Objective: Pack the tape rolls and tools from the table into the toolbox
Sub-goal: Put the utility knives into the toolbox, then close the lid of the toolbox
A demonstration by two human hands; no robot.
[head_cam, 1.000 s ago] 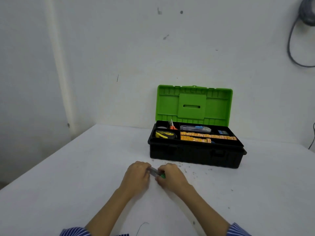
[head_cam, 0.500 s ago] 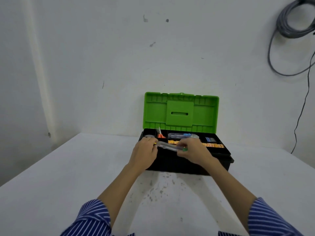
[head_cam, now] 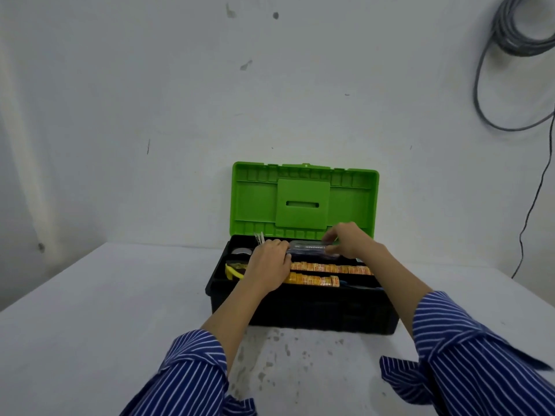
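clear oblong case (head_cam: 306, 247) over black toolbox (head_cam: 300, 310)

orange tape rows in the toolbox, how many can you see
2. The back row runs along the tray behind the shorter front row, both inside the toolbox. The left hand covers their left ends, so more may be hidden.

Black toolbox (head_cam: 300, 310) – green lid up; clear tool case (head_cam: 306, 249) lies across back tray, orange tape rolls (head_cam: 330, 268) in front.
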